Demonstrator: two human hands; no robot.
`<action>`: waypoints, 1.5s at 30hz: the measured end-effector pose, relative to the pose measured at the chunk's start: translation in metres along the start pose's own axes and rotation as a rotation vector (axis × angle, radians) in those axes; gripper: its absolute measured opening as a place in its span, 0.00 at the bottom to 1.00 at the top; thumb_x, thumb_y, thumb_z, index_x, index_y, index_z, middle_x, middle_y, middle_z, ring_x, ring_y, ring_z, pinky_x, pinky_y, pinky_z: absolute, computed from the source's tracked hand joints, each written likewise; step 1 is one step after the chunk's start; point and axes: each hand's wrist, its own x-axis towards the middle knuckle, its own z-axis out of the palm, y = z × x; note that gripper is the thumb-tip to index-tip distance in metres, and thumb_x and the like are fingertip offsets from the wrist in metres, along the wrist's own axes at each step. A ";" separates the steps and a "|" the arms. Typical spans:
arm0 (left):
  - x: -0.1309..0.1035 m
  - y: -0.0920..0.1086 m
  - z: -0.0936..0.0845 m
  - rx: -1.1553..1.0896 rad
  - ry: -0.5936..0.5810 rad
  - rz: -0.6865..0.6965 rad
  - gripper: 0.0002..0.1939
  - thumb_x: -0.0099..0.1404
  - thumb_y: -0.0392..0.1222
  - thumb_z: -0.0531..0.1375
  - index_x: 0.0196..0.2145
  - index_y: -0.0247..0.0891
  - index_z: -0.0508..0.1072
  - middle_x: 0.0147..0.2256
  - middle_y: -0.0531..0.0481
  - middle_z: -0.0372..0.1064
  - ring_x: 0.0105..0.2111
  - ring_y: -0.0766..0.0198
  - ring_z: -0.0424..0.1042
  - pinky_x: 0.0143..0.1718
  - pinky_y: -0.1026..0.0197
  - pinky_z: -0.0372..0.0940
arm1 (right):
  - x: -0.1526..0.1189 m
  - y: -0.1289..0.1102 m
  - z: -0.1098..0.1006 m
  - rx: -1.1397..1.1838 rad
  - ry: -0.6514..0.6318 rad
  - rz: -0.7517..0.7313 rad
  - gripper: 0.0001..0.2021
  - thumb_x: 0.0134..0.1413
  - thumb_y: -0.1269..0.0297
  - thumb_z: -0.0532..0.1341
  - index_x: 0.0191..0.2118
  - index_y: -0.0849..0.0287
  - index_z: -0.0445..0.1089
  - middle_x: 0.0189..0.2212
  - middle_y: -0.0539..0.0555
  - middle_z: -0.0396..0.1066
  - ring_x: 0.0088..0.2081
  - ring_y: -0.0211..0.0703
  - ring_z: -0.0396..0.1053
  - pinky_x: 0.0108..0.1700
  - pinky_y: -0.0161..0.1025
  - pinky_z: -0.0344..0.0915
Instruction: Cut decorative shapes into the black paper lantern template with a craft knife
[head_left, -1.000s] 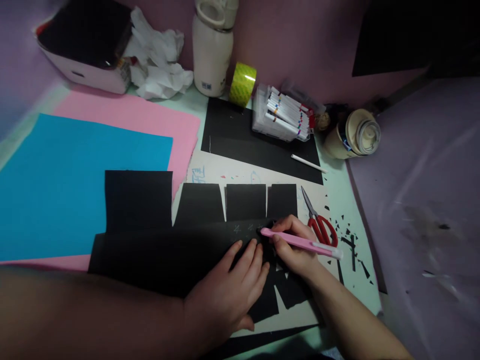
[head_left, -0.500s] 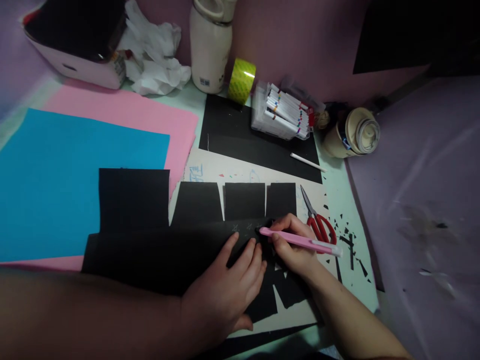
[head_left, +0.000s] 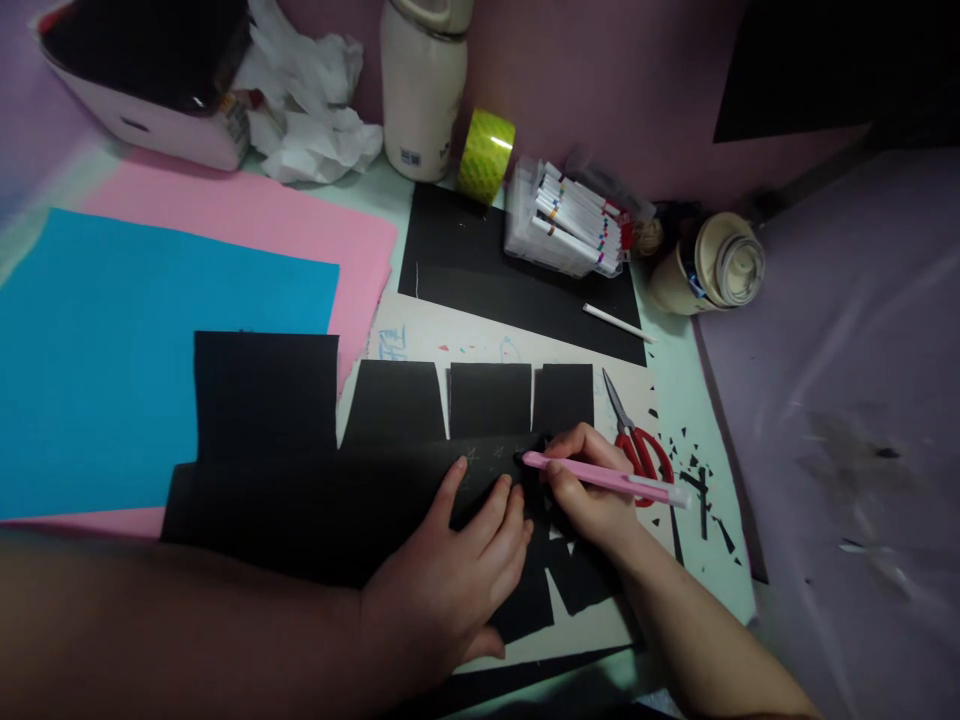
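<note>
Black paper with slits cut into its edges lies in front of me, and small pale outlines are drawn on it. My left hand rests flat on this paper with its fingers spread, just left of the other hand. In my right hand is a pink pen with a clip and a whitish back end, held in a writing grip. Its dark front end meets the paper beside the outlines; the exact tip is too small to make out. Red-handled scissors lie just beyond my right hand.
Blue paper and pink paper lie at left. Toward the back are crumpled tissue, a bottle, yellow-green tape, a marker box and a cup. Black scraps litter the right edge.
The view has shifted very slightly. Both hands stay in nearly the same place, with the pen's front end still at the same spot on the black paper.
</note>
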 end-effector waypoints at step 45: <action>-0.001 0.000 -0.001 -0.004 -0.010 -0.002 0.41 0.60 0.71 0.55 0.59 0.38 0.67 0.61 0.38 0.62 0.63 0.45 0.53 0.60 0.29 0.51 | 0.000 0.004 0.000 0.087 0.071 -0.004 0.05 0.53 0.69 0.60 0.28 0.55 0.63 0.24 0.48 0.69 0.25 0.37 0.67 0.26 0.35 0.64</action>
